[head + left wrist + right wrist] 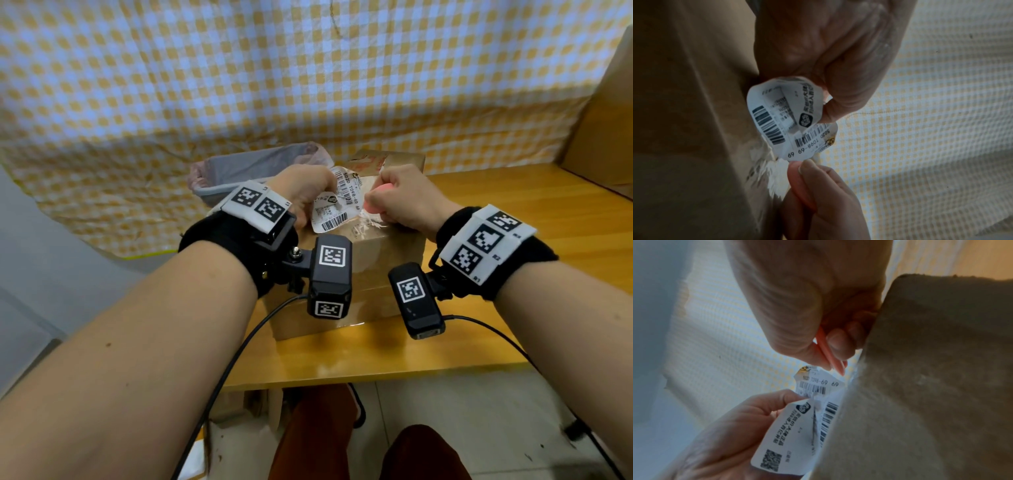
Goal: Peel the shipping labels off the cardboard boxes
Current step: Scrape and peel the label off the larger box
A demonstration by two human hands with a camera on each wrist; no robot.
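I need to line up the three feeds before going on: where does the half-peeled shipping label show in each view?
Head: the shipping label sits centre, lifted off the cardboard box, between the left hand and the right hand.
Left wrist: centre, crumpled, below the left hand's fingers.
Right wrist: lower centre, against the box edge, with the right hand's pink tool above it.
Shared landmark: the printed "69 69" beside the barcode.

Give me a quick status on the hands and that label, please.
Left hand grips the crumpled shipping label, mostly lifted. Right hand pinches a pink scraper at the label's edge. White paper residue stuck on the cardboard box.
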